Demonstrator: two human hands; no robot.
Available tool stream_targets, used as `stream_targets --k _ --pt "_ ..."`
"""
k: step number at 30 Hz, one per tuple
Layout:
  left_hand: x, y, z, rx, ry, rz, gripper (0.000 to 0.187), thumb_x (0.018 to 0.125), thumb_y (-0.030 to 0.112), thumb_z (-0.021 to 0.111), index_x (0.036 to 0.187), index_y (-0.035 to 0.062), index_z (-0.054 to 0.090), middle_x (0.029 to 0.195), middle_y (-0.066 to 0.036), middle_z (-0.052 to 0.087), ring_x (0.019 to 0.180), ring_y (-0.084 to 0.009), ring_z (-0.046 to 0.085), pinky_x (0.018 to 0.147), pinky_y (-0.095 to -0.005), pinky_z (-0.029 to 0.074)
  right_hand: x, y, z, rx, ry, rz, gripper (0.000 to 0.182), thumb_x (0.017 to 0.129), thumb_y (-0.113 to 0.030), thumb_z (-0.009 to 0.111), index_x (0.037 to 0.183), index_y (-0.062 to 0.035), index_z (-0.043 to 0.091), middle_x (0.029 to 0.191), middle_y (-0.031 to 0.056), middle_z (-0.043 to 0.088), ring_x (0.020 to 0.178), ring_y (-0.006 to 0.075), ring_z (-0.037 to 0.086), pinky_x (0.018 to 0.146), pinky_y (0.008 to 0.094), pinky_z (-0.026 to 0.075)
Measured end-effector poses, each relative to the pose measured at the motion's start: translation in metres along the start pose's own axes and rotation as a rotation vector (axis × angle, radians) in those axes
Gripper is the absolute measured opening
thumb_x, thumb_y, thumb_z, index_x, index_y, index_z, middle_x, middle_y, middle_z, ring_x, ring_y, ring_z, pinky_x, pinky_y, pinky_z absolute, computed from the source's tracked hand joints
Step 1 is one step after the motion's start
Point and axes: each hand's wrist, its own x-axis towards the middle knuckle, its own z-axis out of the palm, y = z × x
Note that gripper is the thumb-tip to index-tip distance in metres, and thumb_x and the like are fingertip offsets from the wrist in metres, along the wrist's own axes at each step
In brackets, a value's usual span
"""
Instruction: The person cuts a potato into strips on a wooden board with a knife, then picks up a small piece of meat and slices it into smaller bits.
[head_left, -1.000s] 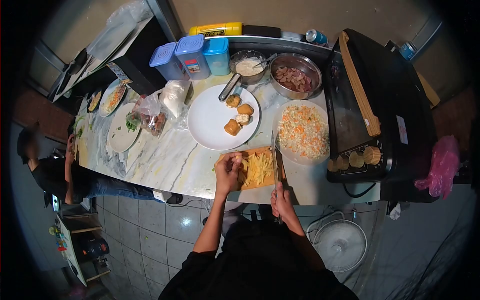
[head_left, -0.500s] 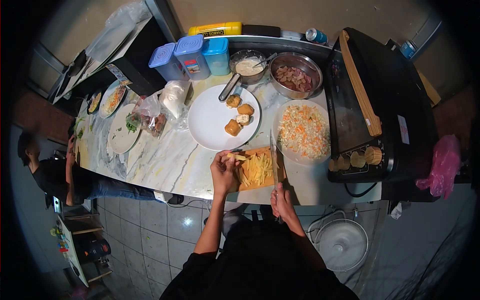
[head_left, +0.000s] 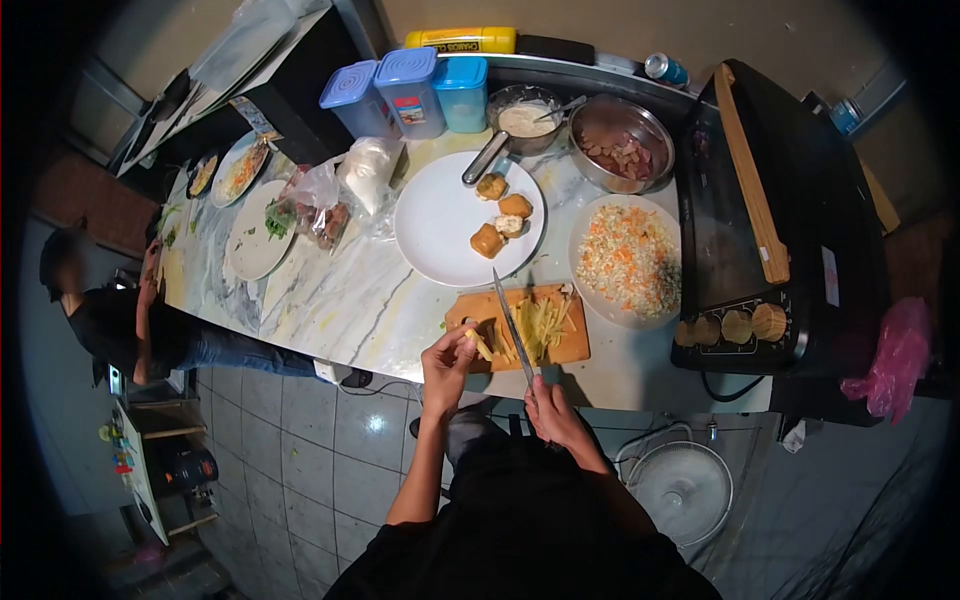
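Observation:
My left hand [head_left: 446,368] pinches a small yellow strip of cut food [head_left: 479,345] over the left end of a wooden cutting board [head_left: 574,346]. My right hand [head_left: 552,408] grips the handle of a knife [head_left: 513,327], its long blade slanting across the board with the tip pointing away from me. To the right of the blade lies a pile of thin yellow strips [head_left: 550,323], some under its edge. Just beyond the board, a large white plate [head_left: 432,232] carries several browned pieces and a metal-handled utensil [head_left: 487,157].
A plate of chopped white and orange vegetables [head_left: 625,255] sits right of the board, beside a black oven [head_left: 800,230]. Behind are a steel bowl of sliced meat [head_left: 622,150], a bowl of pale batter [head_left: 527,121] and lidded containers [head_left: 410,95]. Another person [head_left: 110,320] stands at left.
The knife has swung from the board's right side to its middle, tip now leftward. My left hand has lowered slightly with a yellow strip. The whole view has shifted a little.

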Motion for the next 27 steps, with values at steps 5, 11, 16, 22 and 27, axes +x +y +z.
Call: stream_targets --k 5,11,16,22,27 --pt "-0.007 -0.01 -0.001 0.337 0.046 0.076 0.024 0.087 0.008 0.061 0.109 -0.0019 0.062 0.078 -0.001 0.059 0.072 -0.0074 0.055 0.067 -0.0215 0.046 0.007 0.01 0.003 -0.04 -0.02 0.04 0.049 0.097 -0.048 0.029 0.068 -0.0089 0.037 0.048 -0.0021 0.033 0.036 0.0085 0.031 0.034 0.0254 0.026" --pt "-0.008 -0.009 0.01 0.381 0.119 0.038 0.024 0.085 0.008 0.063 0.105 -0.0038 0.062 0.082 -0.007 0.065 0.078 -0.013 0.061 0.071 -0.0268 0.049 0.01 0.018 0.008 -0.166 0.034 0.102 0.054 0.097 -0.046 0.03 0.061 -0.0071 0.038 0.046 0.0001 0.036 0.034 0.0122 0.034 0.034 0.0286 0.03" --pt "-0.007 -0.005 0.014 0.571 0.207 0.108 0.019 0.079 0.005 0.065 0.096 -0.004 0.065 0.073 -0.01 0.067 0.066 -0.015 0.064 0.065 -0.0267 0.05 0.014 0.027 0.005 -0.261 0.015 0.038 0.06 0.097 -0.046 0.031 0.054 -0.0046 0.037 0.044 0.0028 0.038 0.035 0.015 0.039 0.037 0.0324 0.033" --pt "-0.008 0.0 0.017 0.644 0.241 0.057 0.018 0.076 0.009 0.068 0.09 -0.0028 0.068 0.073 -0.012 0.068 0.068 -0.0156 0.065 0.065 -0.0277 0.05 0.019 0.038 0.006 -0.338 0.083 -0.031 0.066 0.097 -0.048 0.031 0.053 0.0009 0.041 0.042 0.009 0.04 0.036 0.0214 0.044 0.041 0.0376 0.038" --pt "-0.01 0.0 0.016 0.594 0.229 0.045 0.019 0.077 0.007 0.067 0.093 -0.0025 0.067 0.074 -0.012 0.068 0.069 -0.0157 0.065 0.065 -0.0278 0.05 0.016 0.038 0.007 -0.288 0.019 0.029 0.052 0.098 -0.046 0.031 0.062 -0.0085 0.034 0.043 -0.0021 0.031 0.03 0.0088 0.03 0.029 0.0258 0.026"
